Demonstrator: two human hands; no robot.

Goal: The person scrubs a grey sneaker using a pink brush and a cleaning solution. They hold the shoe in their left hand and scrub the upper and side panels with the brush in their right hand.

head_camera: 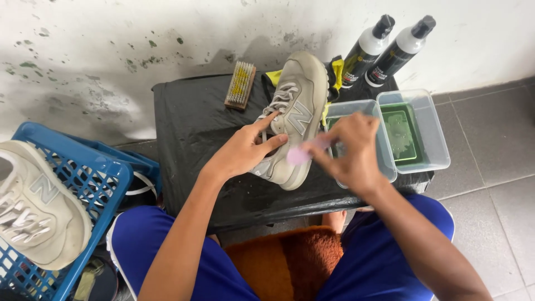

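Shoe (295,111) lies on worktop (189,122), long axis toe-away, between hands: left hand (245,150) grips its near side, right hand (348,150) pinches pink pad (298,155) against the sidewall

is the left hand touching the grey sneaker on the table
Touching. The head view shows the left hand pressed on the grey sneaker, fingers lying across its side by the laces, no gap visible. The right hand holds a pink brush at its heel.
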